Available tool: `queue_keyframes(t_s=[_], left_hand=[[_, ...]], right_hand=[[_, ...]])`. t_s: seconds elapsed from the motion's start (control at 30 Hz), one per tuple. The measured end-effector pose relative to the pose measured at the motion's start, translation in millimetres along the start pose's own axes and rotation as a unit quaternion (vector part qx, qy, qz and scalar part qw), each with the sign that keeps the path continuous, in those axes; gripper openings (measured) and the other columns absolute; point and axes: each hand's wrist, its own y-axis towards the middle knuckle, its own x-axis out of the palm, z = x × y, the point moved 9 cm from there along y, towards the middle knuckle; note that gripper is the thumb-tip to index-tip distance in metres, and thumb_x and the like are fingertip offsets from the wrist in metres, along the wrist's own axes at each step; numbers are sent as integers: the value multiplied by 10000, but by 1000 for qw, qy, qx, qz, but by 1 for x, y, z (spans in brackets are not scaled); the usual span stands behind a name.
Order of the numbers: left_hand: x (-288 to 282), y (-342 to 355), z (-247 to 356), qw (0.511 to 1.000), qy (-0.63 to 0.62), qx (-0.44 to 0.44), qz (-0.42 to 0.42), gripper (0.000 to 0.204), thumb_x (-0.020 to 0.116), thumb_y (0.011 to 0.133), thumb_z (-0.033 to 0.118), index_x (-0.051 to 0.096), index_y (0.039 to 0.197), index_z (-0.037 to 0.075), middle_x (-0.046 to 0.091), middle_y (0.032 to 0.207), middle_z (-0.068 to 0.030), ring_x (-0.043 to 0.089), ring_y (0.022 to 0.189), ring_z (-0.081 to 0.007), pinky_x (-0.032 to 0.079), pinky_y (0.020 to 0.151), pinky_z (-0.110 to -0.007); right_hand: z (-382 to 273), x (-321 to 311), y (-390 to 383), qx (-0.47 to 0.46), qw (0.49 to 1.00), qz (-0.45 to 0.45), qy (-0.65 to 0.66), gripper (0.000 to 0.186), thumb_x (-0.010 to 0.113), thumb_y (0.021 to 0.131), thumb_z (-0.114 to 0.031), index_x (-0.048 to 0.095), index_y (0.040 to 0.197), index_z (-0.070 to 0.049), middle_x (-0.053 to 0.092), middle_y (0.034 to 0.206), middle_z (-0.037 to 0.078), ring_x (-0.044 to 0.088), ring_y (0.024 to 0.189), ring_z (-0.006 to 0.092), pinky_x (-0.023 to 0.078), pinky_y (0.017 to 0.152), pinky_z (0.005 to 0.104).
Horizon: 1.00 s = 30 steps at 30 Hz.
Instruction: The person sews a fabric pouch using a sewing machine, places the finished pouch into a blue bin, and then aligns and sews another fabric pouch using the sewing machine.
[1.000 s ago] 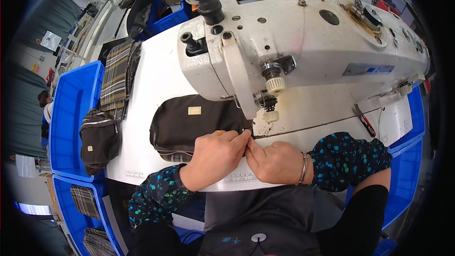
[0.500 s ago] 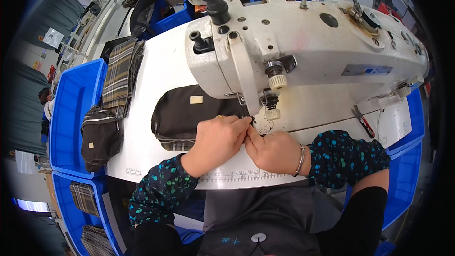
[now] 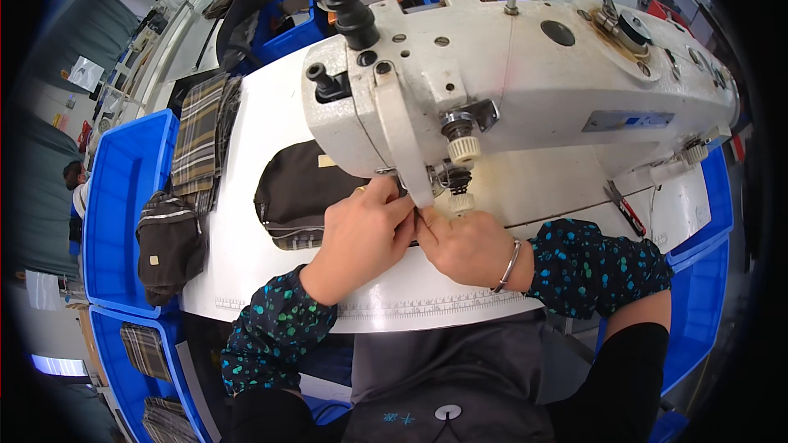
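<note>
A dark brown fabric bag piece (image 3: 300, 189) with a small tan label and a plaid lower edge lies flat beneath the head of a white sewing machine (image 3: 542, 74). My left hand (image 3: 368, 228), a ring on one finger, is closed at the right edge of the piece, close to the needle area. My right hand (image 3: 466, 248) meets it there, thumb and index finger pinched together on the same edge. The needle and the exact bit of fabric between my fingertips are hidden by my hands and the machine.
Left of the white table (image 3: 246, 279) sit a second brown bag piece (image 3: 168, 242) and stacked plaid fabric (image 3: 199, 135). Blue bins (image 3: 123, 197) flank the table. Red-handled snips (image 3: 628, 212) lie at the right. A ruler strip (image 3: 435, 308) runs along the front edge.
Both hands have shifted slightly left and away from me, closer to the needle area, with the bag piece's edge. The whole view has also shifted a little.
</note>
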Motion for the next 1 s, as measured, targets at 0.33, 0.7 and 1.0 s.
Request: queue_keyframes(t_s=[0.33, 0.7, 1.0], left_hand=[[0, -16, 6, 1000, 3, -2, -1, 302, 726, 740, 88, 765, 1038, 123, 549, 860, -24, 629, 716, -217, 522, 569, -350], [7, -17, 8, 999, 25, 13, -20, 367, 718, 710, 85, 759, 1073, 122, 545, 909, -26, 632, 768, -205, 526, 586, -335], [-1, -12, 9, 1000, 12, 19, -6, 364, 739, 705, 76, 786, 1057, 154, 585, 983, -14, 603, 911, -233, 540, 589, -336]], right_hand=[[-17, -1, -9, -29, 1000, -3, 5, 235, 648, 833, -146, 733, 1017, -26, 721, 1155, 181, 630, 539, 139, 486, 468, 285], [-16, -6, -6, -42, 998, 9, 47, 232, 635, 808, -144, 697, 945, 33, 717, 1100, 259, 658, 526, 168, 504, 447, 303], [-15, -4, -7, -34, 999, -2, 27, 274, 638, 829, -142, 715, 1050, 1, 712, 1148, 175, 634, 545, 138, 482, 463, 280]])
